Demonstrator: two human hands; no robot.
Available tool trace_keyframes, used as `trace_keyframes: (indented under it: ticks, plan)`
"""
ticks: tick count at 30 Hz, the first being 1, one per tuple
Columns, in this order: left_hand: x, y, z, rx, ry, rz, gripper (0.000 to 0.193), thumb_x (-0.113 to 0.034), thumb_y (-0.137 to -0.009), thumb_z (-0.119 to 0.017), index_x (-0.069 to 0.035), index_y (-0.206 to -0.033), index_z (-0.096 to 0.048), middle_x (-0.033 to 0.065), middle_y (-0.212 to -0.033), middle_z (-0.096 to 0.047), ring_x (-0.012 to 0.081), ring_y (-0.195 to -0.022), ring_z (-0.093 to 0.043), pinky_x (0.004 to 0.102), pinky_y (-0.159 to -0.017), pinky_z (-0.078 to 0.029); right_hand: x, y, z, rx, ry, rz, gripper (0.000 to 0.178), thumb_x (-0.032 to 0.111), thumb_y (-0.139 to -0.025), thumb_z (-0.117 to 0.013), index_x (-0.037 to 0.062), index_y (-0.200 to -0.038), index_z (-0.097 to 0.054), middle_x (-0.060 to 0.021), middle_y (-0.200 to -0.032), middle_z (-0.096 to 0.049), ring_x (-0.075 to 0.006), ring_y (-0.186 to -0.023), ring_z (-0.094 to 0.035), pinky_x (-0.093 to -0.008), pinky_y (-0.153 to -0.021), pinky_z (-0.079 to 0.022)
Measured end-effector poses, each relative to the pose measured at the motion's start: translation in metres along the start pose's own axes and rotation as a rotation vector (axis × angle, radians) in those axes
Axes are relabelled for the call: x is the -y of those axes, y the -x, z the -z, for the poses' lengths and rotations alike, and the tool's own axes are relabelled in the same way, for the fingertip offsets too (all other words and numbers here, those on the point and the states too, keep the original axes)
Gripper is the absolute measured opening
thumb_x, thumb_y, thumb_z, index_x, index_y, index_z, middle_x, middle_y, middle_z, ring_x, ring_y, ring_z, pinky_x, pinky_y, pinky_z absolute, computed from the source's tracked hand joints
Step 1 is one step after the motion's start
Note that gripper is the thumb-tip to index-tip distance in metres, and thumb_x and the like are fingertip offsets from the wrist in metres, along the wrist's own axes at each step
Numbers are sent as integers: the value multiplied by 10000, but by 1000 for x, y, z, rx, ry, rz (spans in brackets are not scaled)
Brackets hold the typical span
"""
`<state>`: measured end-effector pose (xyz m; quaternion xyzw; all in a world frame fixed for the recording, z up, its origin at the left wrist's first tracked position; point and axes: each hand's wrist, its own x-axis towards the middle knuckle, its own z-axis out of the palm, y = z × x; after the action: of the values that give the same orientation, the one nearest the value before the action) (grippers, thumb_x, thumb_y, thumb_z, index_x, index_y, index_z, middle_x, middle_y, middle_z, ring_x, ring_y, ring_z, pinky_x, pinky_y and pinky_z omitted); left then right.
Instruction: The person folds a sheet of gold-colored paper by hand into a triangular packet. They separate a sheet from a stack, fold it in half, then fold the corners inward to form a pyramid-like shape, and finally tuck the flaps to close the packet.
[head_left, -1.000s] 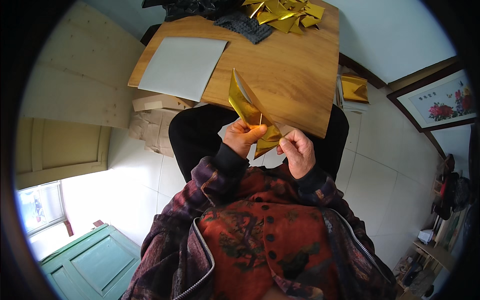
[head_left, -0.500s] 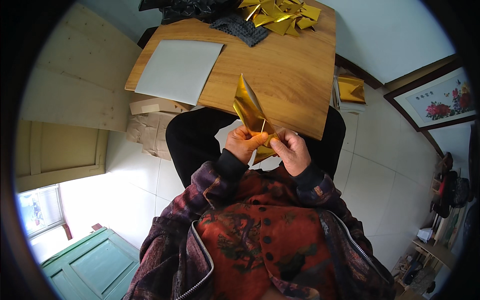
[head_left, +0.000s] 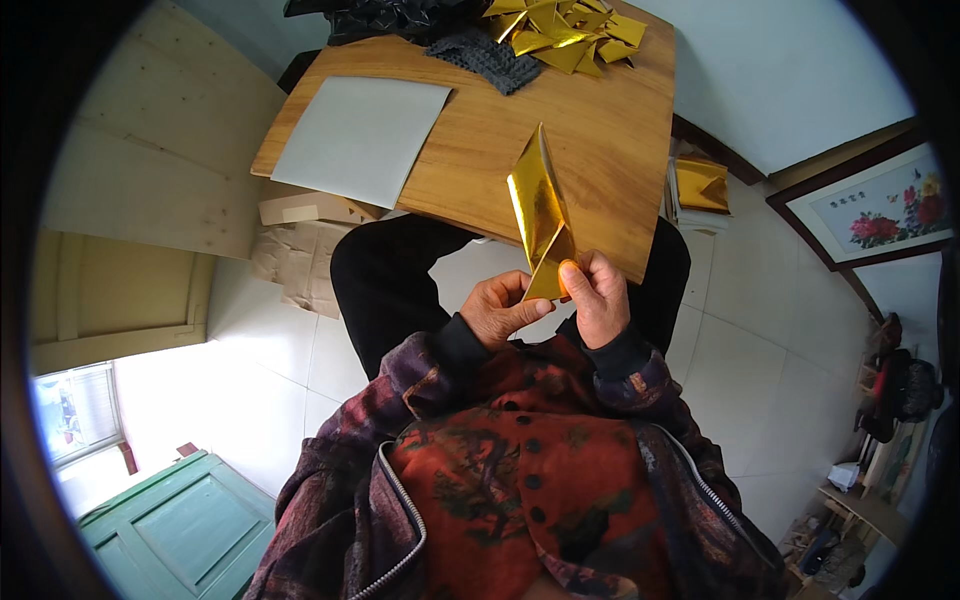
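Note:
A folded piece of gold foil paper [head_left: 541,198] stands up above my lap, its pointed tip toward the table and a crossed fold near its lower end. My right hand [head_left: 600,300] pinches the lower right edge, thumb on the front. At the bottom corner my left hand [head_left: 500,310] is closed, its thumb along the lower edge and its fingertips partly hidden behind the foil. On the far side of the wooden table [head_left: 480,160] lies a heap of folded gold foil pieces [head_left: 570,35].
A grey-white sheet [head_left: 360,135] lies on the table's left part. Behind it are a dark knitted cloth [head_left: 488,63] and a black plastic bag [head_left: 390,20]. Cardboard [head_left: 300,262] sits under the table's left edge. More gold foil sheets [head_left: 702,186] are stacked at the right.
The gold foil has turned more upright and shifted right, and its lower part is now folded across the front. My left thumb has slid down to the bottom edge.

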<state>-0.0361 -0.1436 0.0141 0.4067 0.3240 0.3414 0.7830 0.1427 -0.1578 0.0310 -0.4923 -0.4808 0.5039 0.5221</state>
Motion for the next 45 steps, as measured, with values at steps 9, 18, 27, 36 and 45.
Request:
trace_keyframes:
  ticks: [9, 18, 27, 36, 45]
  plan:
    - [3, 7, -9, -60, -26, -32, 181, -200, -925, -676, -22, -904, -653, 33, -840, -675, 91, -733, -595, 243, -713, -483, 3, 2, -2, -19, 2, 17, 258, 239, -968, -612, 34, -837, -526, 20, -736, -526, -50, -657, -452, -229, -587, -418]
    - [2, 1, -20, -148, -4, -151, 161, -144, -883, -719, -9, -947, -660, -7, -819, -655, 58, -727, -555, 228, -673, -454, 4, 1, -2, 4, 56, 42, 253, 230, -972, -604, 36, -830, -524, 22, -729, -521, -51, -659, -450, -229, -596, -416]
    - [2, 2, -13, -117, -76, -28, 198, -178, -880, -726, 2, -942, -672, 11, -807, -662, 69, -717, -564, 230, -668, -458, 10, 4, -4, 0, 95, 6, 246, 215, -975, -595, 42, -817, -520, 23, -731, -516, -54, -654, -452, -231, -589, -413]
    - [5, -1, -16, -230, -94, -56, 239, -190, -849, -770, -31, -759, -615, -9, -651, -597, 50, -565, -498, 227, -504, -402, 7, 4, -5, -11, 71, -5, 249, 232, -972, -605, 49, -824, -522, 25, -722, -513, -52, -654, -458, -225, -592, -419]
    - [-5, 4, -24, -312, -316, -58, 280, -182, -813, -794, -38, -717, -573, -23, -621, -546, 66, -557, -448, 243, -514, -382, 4, 1, -3, -26, -53, 13, 230, 211, -963, -621, 41, -837, -533, 13, -727, -546, -52, -645, -475, -234, -582, -432]
